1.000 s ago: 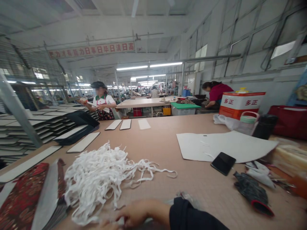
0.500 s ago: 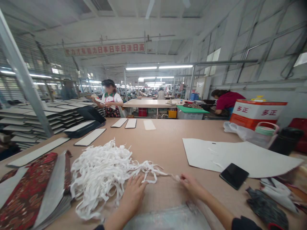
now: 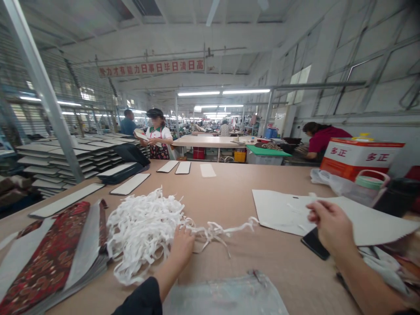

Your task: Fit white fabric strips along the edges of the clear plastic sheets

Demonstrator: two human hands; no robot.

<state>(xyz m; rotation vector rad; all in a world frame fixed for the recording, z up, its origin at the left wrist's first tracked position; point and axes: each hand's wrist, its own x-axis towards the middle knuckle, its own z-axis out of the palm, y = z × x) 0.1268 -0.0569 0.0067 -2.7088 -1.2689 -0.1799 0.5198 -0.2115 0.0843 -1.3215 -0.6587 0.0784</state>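
Observation:
A tangled heap of narrow white fabric strips [image 3: 147,232] lies on the table, left of centre. My left hand [image 3: 183,243] is at its right edge, fingers curled down onto the strips; the fingertips are partly hidden among them. A few loose strips trail from the heap to the right. My right hand [image 3: 333,223] is raised over the large white board [image 3: 278,214], thumb and fingers pinched together. A small white strip piece [image 3: 313,196] shows at those fingertips. Below that hand, a black phone [image 3: 315,245] is partly covered by it.
Clear plastic sheeting [image 3: 226,295] lies at the near edge. Patterned red fabric [image 3: 52,258] on a stack is at left, white panels [image 3: 131,183] behind. A red-and-white box [image 3: 361,157] and a green-lidded container [image 3: 370,180] stand at right. Co-workers [image 3: 159,135] are beyond the table.
My right hand has moved right and up, from the end of the trailing strips to above the white board. The strips' trailing end has shifted. My left hand stays by the heap, fingers more curled.

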